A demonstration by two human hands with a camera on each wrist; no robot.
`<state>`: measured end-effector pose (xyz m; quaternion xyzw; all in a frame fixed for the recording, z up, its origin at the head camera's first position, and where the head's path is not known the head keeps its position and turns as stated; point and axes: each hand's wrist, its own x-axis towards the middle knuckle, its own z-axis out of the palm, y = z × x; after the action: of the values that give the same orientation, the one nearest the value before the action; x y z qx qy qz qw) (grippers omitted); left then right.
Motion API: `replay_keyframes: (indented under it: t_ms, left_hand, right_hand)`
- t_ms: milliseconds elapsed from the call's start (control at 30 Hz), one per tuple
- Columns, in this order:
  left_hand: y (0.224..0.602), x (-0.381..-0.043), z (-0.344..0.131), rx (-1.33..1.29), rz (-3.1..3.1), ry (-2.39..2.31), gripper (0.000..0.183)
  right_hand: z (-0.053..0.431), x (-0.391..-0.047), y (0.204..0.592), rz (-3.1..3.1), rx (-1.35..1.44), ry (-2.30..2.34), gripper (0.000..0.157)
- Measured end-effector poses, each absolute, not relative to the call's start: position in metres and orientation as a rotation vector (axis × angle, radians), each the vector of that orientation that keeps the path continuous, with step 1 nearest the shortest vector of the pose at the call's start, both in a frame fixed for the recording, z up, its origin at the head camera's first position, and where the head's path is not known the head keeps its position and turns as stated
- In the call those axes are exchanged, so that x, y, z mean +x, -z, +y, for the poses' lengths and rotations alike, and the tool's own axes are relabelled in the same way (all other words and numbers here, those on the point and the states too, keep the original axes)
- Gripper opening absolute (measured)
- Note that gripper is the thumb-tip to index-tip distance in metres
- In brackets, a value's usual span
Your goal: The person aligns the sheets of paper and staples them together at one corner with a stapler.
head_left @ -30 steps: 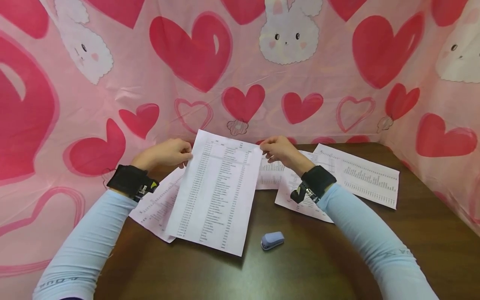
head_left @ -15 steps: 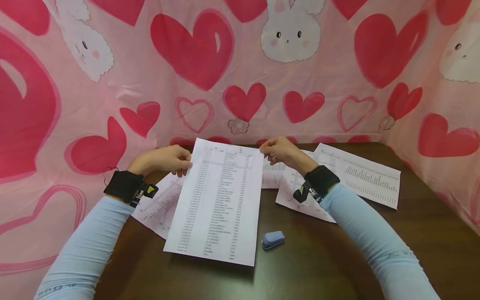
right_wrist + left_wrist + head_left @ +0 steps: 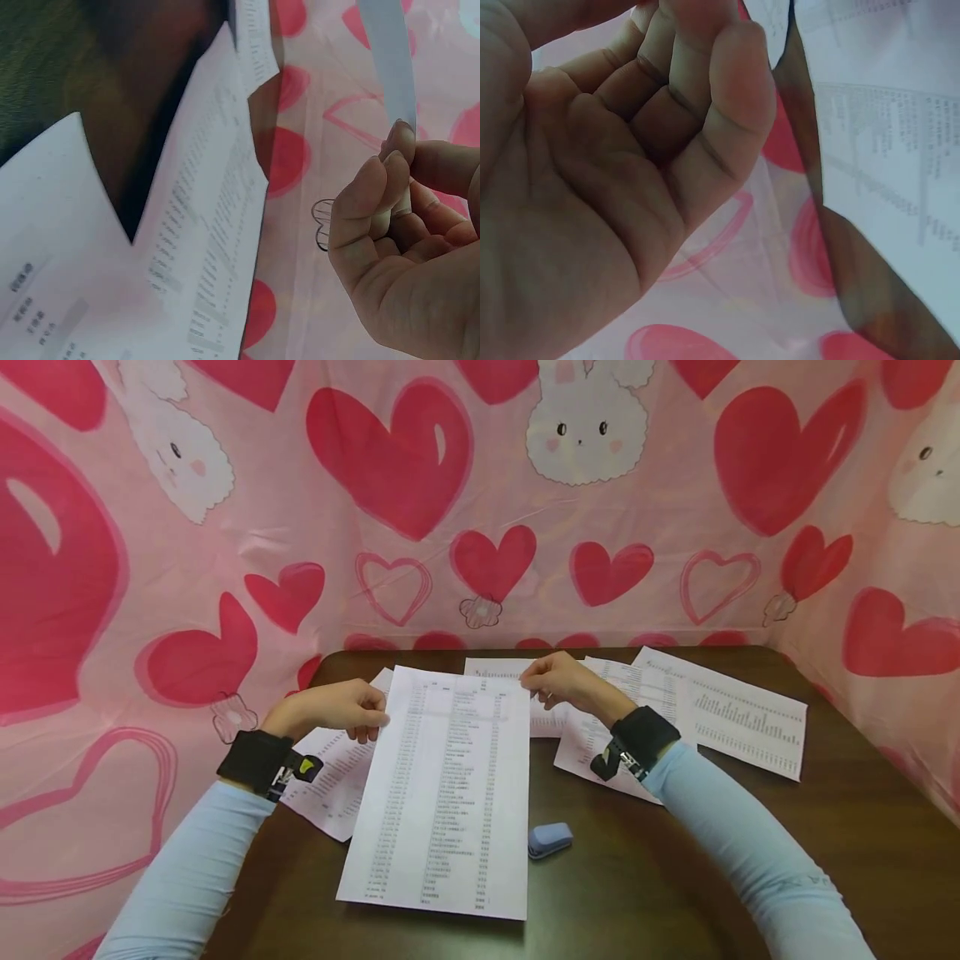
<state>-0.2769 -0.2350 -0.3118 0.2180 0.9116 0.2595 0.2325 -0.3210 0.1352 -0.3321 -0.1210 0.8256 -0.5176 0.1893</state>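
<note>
A printed sheet of paper (image 3: 442, 802) with columns of small text hangs tilted between my two hands in the head view, a faint crease across its upper part. My left hand (image 3: 336, 708) pinches its left edge near the top. At the upper right corner, my right hand (image 3: 573, 681) pinches it between thumb and fingers; the right wrist view shows the paper's edge (image 3: 394, 67) rising from those fingertips. In the left wrist view the left fingers (image 3: 739, 97) are curled. A small lilac stapler (image 3: 551, 840) lies on the table just right of the sheet's lower half.
Behind the held sheet, another printed sheet (image 3: 330, 785) lies to the left on the dark wooden table (image 3: 615, 893). Several more overlap at the back right, the outermost sheet (image 3: 750, 714) lying slanted. A pink curtain (image 3: 645, 510) with hearts and rabbits hangs close behind the table.
Both hands have come lower and nearer with the held sheet, whose bottom edge has dropped toward the table's front. It hangs straighter now and its lower right corner has moved right, beside the stapler.
</note>
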Motion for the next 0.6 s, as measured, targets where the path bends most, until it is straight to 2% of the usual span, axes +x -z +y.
replay_keyframes:
  t_ms: [600]
  left_hand:
    - [0.347, -0.266, -0.241, 0.514, 2.438, -0.754, 0.024]
  right_hand:
    - [0.125, -0.314, 0.363, 2.389, -0.361, 1.299, 0.02]
